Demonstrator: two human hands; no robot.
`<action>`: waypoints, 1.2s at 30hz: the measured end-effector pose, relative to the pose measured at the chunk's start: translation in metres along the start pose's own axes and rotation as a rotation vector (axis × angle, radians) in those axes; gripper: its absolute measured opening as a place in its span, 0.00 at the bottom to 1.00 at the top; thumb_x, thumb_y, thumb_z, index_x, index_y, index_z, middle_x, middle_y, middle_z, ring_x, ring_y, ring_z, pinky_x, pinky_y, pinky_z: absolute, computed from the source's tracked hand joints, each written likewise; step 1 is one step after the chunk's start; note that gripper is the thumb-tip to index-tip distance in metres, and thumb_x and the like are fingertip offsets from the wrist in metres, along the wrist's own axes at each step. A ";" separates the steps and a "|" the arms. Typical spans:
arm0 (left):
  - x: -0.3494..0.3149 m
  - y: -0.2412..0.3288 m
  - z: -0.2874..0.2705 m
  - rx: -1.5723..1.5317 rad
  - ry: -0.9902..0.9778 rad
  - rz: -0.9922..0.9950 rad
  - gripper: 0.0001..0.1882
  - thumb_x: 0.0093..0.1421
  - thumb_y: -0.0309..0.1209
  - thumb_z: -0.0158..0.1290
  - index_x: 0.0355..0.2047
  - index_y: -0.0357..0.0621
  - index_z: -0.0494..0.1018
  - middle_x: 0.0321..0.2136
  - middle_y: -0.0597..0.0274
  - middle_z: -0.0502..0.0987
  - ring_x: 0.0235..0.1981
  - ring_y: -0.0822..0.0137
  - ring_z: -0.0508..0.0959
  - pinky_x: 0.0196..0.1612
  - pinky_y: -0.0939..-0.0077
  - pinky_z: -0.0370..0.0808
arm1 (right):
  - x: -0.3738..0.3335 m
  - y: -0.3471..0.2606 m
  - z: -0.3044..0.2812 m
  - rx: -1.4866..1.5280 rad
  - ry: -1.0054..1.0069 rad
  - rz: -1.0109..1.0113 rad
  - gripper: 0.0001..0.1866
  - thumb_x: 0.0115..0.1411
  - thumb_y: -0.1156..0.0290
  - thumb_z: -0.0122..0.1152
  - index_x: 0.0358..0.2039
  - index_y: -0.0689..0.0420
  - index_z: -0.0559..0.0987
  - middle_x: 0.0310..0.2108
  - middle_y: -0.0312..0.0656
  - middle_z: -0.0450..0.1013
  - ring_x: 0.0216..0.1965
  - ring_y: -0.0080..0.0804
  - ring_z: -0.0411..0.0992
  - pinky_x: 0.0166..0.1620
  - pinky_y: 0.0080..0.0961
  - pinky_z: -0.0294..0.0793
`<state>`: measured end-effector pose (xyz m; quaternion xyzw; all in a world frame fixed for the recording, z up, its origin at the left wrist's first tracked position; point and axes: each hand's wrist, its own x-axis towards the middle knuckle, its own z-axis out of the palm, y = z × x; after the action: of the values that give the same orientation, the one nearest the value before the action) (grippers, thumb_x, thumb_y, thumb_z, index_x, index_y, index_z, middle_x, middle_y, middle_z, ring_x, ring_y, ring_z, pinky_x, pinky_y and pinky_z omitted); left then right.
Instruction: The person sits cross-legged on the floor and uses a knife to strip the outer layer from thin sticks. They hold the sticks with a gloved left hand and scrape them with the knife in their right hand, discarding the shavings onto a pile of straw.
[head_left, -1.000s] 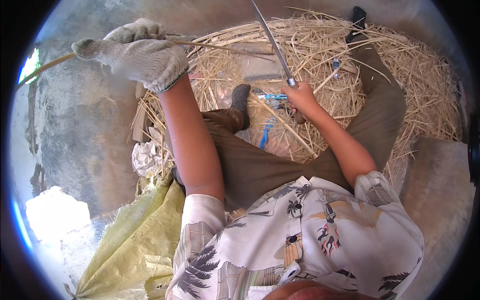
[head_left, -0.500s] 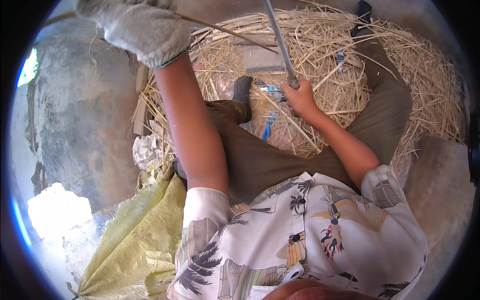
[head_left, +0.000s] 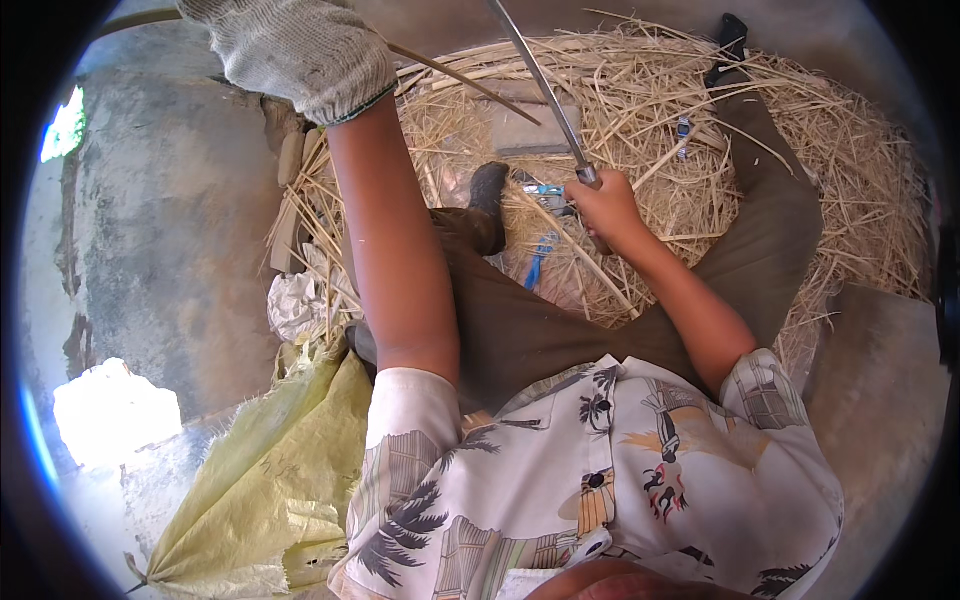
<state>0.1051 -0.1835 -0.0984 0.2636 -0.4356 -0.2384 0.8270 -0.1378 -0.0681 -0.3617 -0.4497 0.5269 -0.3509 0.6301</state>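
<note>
My left hand (head_left: 300, 58), in a grey-white knitted glove, is raised at the top left, its fingers partly cut off by the picture's edge. It is closed round a long thin cane-like stick (head_left: 468, 82), which sticks out on both sides of the glove. Bare and wrapped round a handle, my right hand (head_left: 612, 208) holds a long-bladed knife (head_left: 540, 84) in front of my body. Its narrow grey blade slants up and left past the top edge. In this picture the blade crosses above the stick's thin end; whether they touch I cannot tell.
Split strips and shavings (head_left: 850, 180) cover the floor between and around my outstretched legs. Among them lie a flat block (head_left: 535, 130), a blue strap (head_left: 537, 262) and a wristwatch (head_left: 683, 130). A yellow woven sack (head_left: 270, 470) and crumpled paper (head_left: 295, 305) lie left, beside a grey wall (head_left: 170, 230).
My left hand has shifted slightly right and down, and the stick's thin end dips a little lower. The knife blade has tilted further left in my right hand.
</note>
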 end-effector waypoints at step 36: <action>-0.028 0.009 0.060 0.409 0.193 0.195 0.25 0.71 0.54 0.39 0.29 0.47 0.65 0.18 0.70 0.65 0.17 0.75 0.66 0.21 0.76 0.65 | -0.020 -0.013 -0.001 0.178 -0.060 0.341 0.09 0.55 0.74 0.60 0.20 0.58 0.71 0.12 0.33 0.63 0.09 0.19 0.58 0.12 0.22 0.57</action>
<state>0.0416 -0.1728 -0.0809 0.4038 -0.4172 -0.0382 0.8133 -0.1425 -0.0551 -0.3423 -0.3068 0.5434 -0.2707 0.7331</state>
